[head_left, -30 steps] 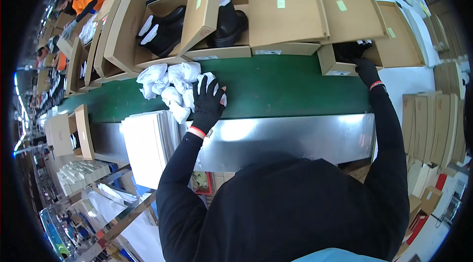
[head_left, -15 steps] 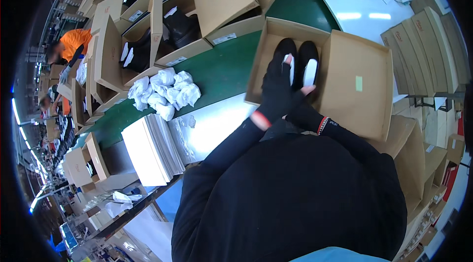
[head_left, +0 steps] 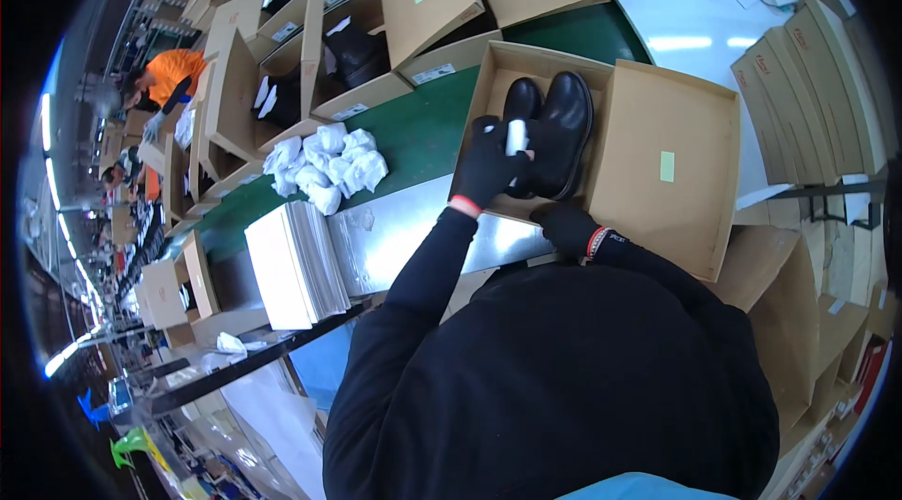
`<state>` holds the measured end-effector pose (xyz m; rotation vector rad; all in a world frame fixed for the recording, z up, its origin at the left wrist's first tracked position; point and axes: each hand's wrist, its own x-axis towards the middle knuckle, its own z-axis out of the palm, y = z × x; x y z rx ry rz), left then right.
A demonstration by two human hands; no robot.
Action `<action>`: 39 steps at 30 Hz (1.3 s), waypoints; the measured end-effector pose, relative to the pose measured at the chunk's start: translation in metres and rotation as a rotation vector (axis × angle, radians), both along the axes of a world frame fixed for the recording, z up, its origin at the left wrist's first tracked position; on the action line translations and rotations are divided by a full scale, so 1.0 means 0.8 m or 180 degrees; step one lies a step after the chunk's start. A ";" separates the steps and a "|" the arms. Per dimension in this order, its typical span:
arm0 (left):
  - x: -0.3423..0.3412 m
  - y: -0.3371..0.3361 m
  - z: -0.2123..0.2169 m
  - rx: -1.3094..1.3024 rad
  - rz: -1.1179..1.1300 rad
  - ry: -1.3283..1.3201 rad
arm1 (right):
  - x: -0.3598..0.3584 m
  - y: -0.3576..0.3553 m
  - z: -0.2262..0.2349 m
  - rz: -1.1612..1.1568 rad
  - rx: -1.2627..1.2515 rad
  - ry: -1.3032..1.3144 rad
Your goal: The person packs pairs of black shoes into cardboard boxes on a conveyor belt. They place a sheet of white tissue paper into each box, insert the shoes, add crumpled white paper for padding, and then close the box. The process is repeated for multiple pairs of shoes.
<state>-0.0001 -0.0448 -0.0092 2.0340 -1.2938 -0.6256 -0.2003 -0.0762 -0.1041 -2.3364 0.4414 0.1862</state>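
A pair of black boots lies in the open cardboard shoebox (head_left: pixel 482 86), toes toward the far end. The right-hand boot (head_left: pixel 564 129) shows its shiny upper and the edge of its sole. My left hand (head_left: pixel 490 162), in a black glove with bare fingertips, is closed around the left-hand boot (head_left: pixel 523 99), beside a white strip (head_left: pixel 517 137). It hides much of that boot. My right hand (head_left: pixel 568 230), gloved the same way, is at the box's near edge; its fingers are too dark to make out.
The box's lid (head_left: pixel 672 209) lies folded open to the right. Crumpled white paper balls (head_left: pixel 329 166) and a stack of white sheets (head_left: pixel 293 265) are to the left. Several open shoeboxes line the green table (head_left: pixel 423 124). Far left, a person in orange (head_left: pixel 174 77) works. Flat cartons (head_left: pixel 808 105) stand right.
My hands have moved apart: the left shifted left over one boot, the right drew back to the box's near edge. The right-hand boot's upper is now uncovered and its white strip no longer shows.
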 end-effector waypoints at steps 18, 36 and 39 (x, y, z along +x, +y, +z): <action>0.106 0.354 -0.016 0.0487 0.2539 -0.0872 | 0.022 -0.103 0.172 0.0577 0.0862 0.0623; -0.180 0.375 -0.042 -0.0832 0.2911 -0.0177 | -0.063 -0.005 0.003 0.1504 -0.0656 0.0485; -0.208 0.414 -0.057 -0.0433 0.2184 -0.0044 | -0.064 0.037 0.053 0.1288 -0.0841 0.0076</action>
